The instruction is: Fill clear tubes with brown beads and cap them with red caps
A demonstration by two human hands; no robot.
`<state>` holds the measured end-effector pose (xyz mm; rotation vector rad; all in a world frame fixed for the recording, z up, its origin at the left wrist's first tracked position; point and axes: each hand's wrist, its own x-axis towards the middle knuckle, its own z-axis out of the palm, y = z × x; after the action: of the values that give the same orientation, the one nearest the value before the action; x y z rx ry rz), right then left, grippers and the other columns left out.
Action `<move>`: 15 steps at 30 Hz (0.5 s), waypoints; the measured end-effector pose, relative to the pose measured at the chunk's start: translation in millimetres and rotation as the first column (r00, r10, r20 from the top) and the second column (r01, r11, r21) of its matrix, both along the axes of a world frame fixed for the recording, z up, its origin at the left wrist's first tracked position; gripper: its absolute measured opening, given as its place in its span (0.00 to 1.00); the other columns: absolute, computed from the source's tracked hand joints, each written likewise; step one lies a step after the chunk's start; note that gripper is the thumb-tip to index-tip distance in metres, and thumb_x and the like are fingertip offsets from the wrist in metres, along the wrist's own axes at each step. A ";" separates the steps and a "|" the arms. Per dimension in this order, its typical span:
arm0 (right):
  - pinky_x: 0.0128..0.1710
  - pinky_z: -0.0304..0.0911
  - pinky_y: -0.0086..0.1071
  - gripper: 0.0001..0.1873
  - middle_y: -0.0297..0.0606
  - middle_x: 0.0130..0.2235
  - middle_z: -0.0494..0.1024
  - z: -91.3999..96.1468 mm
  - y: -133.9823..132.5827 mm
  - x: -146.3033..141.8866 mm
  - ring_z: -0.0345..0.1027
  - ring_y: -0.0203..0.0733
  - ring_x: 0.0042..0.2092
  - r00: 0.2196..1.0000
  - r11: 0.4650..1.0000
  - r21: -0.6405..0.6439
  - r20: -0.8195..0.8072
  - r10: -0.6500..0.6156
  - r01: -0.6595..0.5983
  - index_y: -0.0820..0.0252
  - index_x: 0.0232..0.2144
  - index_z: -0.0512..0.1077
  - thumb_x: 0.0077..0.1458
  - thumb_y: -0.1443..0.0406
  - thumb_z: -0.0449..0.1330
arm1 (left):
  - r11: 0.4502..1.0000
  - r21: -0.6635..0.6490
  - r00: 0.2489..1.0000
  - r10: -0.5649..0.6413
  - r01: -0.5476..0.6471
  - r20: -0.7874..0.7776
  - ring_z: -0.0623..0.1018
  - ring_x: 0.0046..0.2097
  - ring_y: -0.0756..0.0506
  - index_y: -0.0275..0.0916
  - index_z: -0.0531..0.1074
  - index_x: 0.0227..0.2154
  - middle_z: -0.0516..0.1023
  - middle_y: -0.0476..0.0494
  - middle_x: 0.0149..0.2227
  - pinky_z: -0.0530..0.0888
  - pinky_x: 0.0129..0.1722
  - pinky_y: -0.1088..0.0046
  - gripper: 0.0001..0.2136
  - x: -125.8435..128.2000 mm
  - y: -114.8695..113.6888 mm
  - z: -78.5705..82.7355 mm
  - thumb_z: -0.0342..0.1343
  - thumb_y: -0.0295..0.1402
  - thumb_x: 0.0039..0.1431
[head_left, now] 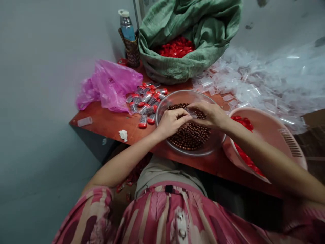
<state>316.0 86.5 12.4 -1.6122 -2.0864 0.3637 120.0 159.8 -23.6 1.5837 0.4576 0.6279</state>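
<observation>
A clear round bowl [162, 135] full of small shiny brown beads [191, 137] stands at the table's front edge. Over the beads, my right hand [210, 114] grips a small clear plastic container [192, 114] between thumb and fingers. My left hand [174, 122] meets it from the other side, its fingers closed and pointing at the container; whatever they pinch is hidden. Left of the bowl lies a heap of small filled containers with red caps [147, 98]. To the right, a pink plastic basket [274, 135] holds loose red caps [245, 152].
A green sack [170, 67] of red caps stands behind the bowl. Clear empty containers [254, 84] pile up at right. On the left are a pink plastic bag [109, 86], a clear tube [84, 121], a crumpled white scrap [123, 135] and a bottle [127, 28] in a woven holder.
</observation>
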 end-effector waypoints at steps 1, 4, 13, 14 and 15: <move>0.46 0.64 0.37 0.20 0.43 0.45 0.78 -0.6 3.0 2.3 0.71 0.46 0.45 0.989 0.999 -0.007 0.141 0.049 -0.048 0.58 0.49 0.72 0.54 0.59 0.62 | 0.999 0.025 1.000 0.028 -0.028 -0.014 0.80 0.32 0.49 0.36 0.75 0.34 0.80 0.46 0.30 0.76 0.36 0.74 0.09 -2.2 2.9 -3.1 0.59 0.37 0.56; 0.43 0.62 0.37 0.15 0.50 0.44 0.77 -12.2 14.6 9.0 0.70 0.48 0.44 0.837 0.993 -0.102 0.536 0.111 -0.067 0.64 0.47 0.73 0.58 0.66 0.56 | 0.981 0.041 0.982 0.190 -0.190 0.002 0.80 0.40 0.47 0.38 0.73 0.43 0.81 0.45 0.37 0.77 0.43 0.71 0.13 -5.7 14.4 -15.6 0.60 0.34 0.54; 0.47 0.62 0.39 0.15 0.52 0.46 0.75 -66.2 44.6 -37.9 0.67 0.50 0.49 0.759 0.895 -0.372 0.500 0.417 -0.247 0.69 0.43 0.74 0.53 0.75 0.56 | 0.881 0.200 0.904 0.421 -0.428 0.079 0.81 0.40 0.48 0.36 0.76 0.40 0.82 0.43 0.39 0.76 0.44 0.73 0.08 -8.8 19.1 -30.1 0.55 0.30 0.59; 0.49 0.62 0.38 0.18 0.51 0.48 0.74 -66.8 44.4 -41.9 0.67 0.49 0.50 0.820 0.890 -0.382 0.407 0.403 -0.248 0.68 0.45 0.73 0.49 0.76 0.57 | 0.877 0.201 0.899 0.430 -0.437 0.078 0.81 0.41 0.48 0.36 0.75 0.40 0.82 0.43 0.39 0.76 0.44 0.73 0.09 -9.5 18.1 -28.7 0.55 0.30 0.59; 0.50 0.63 0.39 0.21 0.49 0.49 0.74 -65.9 43.2 -43.4 0.68 0.49 0.50 0.881 0.892 -0.391 0.309 0.357 -0.224 0.66 0.46 0.73 0.47 0.76 0.58 | 0.874 0.197 0.895 0.439 -0.445 0.076 0.81 0.42 0.48 0.36 0.75 0.41 0.82 0.43 0.40 0.76 0.45 0.73 0.09 -10.2 17.6 -27.5 0.54 0.29 0.59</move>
<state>272.6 129.7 -53.5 -1.6520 -2.7038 0.5941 109.8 177.5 -51.1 1.6766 0.7658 1.0772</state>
